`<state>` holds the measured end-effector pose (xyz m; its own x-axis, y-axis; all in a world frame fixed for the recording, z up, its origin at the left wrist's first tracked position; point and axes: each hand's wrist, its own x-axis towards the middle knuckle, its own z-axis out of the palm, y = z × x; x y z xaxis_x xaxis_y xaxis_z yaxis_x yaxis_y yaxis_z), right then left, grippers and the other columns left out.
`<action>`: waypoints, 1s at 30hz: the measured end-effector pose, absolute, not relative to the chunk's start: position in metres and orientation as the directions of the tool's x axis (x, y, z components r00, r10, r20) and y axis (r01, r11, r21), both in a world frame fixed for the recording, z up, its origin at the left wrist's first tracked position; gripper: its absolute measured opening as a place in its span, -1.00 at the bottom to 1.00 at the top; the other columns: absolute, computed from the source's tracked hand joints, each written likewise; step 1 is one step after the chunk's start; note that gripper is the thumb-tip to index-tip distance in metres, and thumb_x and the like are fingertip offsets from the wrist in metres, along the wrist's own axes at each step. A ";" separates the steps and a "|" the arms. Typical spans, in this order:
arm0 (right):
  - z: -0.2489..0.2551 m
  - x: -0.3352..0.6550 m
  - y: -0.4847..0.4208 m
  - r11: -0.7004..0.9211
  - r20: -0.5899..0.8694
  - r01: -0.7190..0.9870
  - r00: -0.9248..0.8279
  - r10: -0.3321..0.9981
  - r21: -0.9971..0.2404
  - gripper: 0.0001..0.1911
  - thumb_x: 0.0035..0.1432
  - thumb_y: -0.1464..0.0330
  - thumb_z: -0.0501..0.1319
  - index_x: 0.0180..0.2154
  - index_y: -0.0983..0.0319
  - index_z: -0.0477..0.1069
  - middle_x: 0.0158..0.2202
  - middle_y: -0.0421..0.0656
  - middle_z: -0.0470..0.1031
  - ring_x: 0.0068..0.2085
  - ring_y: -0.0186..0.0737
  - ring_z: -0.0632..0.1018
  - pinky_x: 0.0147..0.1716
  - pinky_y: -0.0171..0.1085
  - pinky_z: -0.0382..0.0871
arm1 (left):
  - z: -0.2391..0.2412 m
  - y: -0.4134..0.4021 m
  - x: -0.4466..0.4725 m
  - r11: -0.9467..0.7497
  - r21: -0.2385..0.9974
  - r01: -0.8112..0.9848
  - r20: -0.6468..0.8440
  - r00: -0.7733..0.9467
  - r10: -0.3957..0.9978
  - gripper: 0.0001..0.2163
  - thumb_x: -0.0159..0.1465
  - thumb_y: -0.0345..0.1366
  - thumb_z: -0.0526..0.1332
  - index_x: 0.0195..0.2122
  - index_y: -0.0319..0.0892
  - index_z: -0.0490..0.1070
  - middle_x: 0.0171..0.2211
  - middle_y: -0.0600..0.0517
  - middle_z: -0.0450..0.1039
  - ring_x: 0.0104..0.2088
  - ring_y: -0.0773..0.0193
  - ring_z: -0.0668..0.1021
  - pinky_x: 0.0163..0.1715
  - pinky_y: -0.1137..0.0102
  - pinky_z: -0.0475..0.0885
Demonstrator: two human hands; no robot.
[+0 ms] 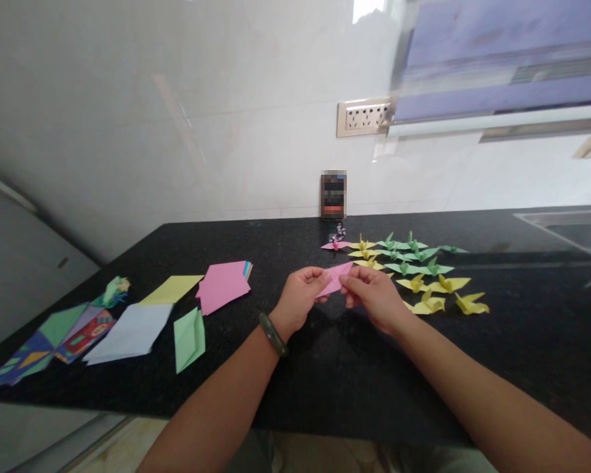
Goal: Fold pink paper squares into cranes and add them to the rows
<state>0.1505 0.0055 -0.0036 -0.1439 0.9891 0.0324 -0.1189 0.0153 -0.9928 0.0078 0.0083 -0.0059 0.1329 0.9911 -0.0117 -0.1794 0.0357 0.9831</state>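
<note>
My left hand (299,297) and my right hand (373,295) both pinch a folded pink paper (335,277) above the black countertop (354,368). The fingers of each hand are closed on an edge of the paper. My left wrist wears a dark green bangle (273,334). Just behind and to the right of my hands lie several folded paper cranes: yellow ones (440,292), green ones (414,257) and a pink one (335,245).
A stack of pink sheets (222,286) lies left of my hands, with a yellow sheet (171,289), a white sheet (131,332), a folded green piece (189,338) and patterned papers (54,338). A small dark box (333,194) stands against the wall. A sink edge (566,230) is far right.
</note>
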 end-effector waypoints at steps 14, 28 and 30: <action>-0.012 0.160 0.004 0.476 0.417 0.419 -0.229 0.880 -0.773 -0.86 0.04 0.28 0.18 -0.34 0.20 0.37 -0.48 -0.19 0.35 -0.47 -0.30 0.36 -0.50 -0.32 0.25 | -0.005 0.012 0.007 0.206 0.923 -0.325 -0.175 0.122 0.977 -0.77 -0.03 -0.23 0.32 -0.51 -0.32 0.40 -0.62 0.07 0.31 -0.61 0.48 0.36 -0.60 0.54 0.29; -0.004 0.154 0.003 0.227 0.190 0.215 -0.179 0.965 -0.950 -0.80 -0.01 0.23 0.19 -0.46 0.24 0.32 -0.64 -0.28 0.29 -0.60 -0.38 0.31 -0.59 -0.36 0.20 | -0.007 0.011 0.009 0.201 0.905 -0.376 -0.131 0.204 0.970 -0.76 -0.06 -0.21 0.33 -0.52 -0.31 0.39 -0.61 0.07 0.30 -0.60 0.48 0.36 -0.58 0.52 0.28; -0.004 0.153 0.003 0.220 0.185 0.186 -0.187 0.965 -0.958 -0.80 -0.02 0.23 0.20 -0.46 0.24 0.32 -0.63 -0.28 0.29 -0.60 -0.39 0.32 -0.58 -0.36 0.22 | -0.008 0.011 0.009 0.206 0.900 -0.383 -0.130 0.216 0.968 -0.75 -0.06 -0.21 0.33 -0.52 -0.31 0.39 -0.61 0.08 0.29 -0.60 0.48 0.35 -0.58 0.52 0.28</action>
<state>0.1531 0.0025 -0.0042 -0.1873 0.9646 0.1855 0.1861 0.2202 -0.9575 0.0089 0.0107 -0.0076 0.2164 0.9677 -0.1296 -0.3834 0.2063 0.9002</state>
